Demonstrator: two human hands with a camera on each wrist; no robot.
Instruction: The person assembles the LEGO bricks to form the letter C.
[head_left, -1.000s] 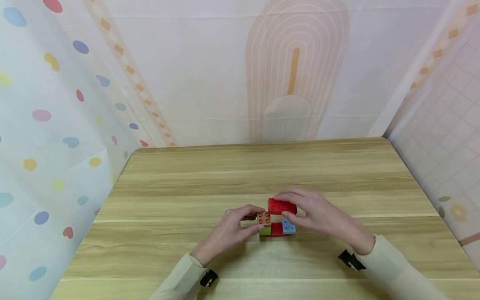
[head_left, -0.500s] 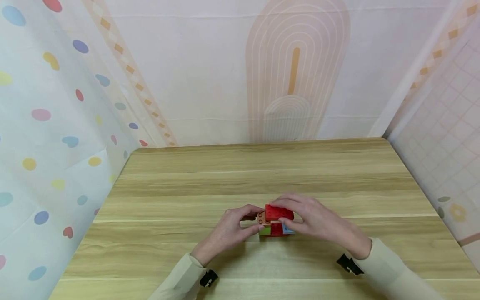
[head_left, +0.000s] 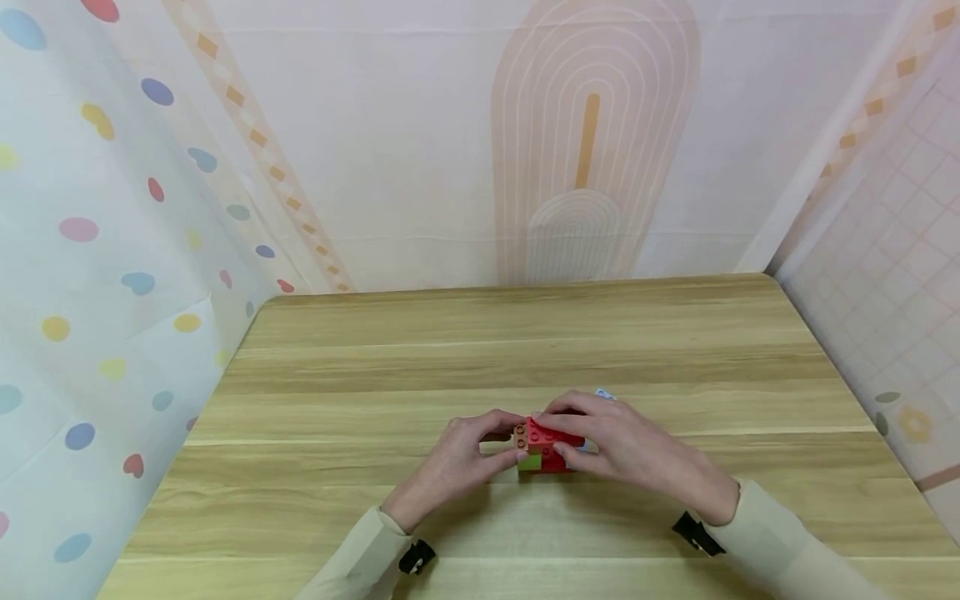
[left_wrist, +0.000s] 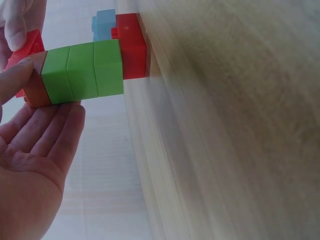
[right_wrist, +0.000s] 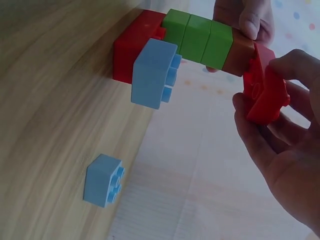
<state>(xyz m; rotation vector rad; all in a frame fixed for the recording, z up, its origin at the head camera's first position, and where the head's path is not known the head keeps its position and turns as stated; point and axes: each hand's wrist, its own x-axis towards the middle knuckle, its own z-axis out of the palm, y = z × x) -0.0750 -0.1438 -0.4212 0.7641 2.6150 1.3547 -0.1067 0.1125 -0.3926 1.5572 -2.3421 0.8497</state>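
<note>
Between finger and thumb, my left hand [head_left: 465, 467] pinches the brown brick [left_wrist: 36, 82] at the top of a small build. Below it stand several green bricks [left_wrist: 70, 74], stacked on one end of a red base brick [left_wrist: 132, 47]. A light blue brick [right_wrist: 150, 72] sits on the base's other end. My right hand [head_left: 637, 437] grips another red brick [right_wrist: 267, 92] by its long sides. One end of that brick overlaps the brown one; the other end juts out above the blue brick. Whether its studs are fully joined cannot be told.
A loose light blue brick [right_wrist: 102, 180] stands on the wooden table [head_left: 337, 367], behind my right hand in the head view. A patterned curtain [head_left: 420, 150] rises at the back edge, with more cloth at both sides.
The held red brick has come down and a little left, from above the build onto the brown brick. My left hand has stayed in place.
</note>
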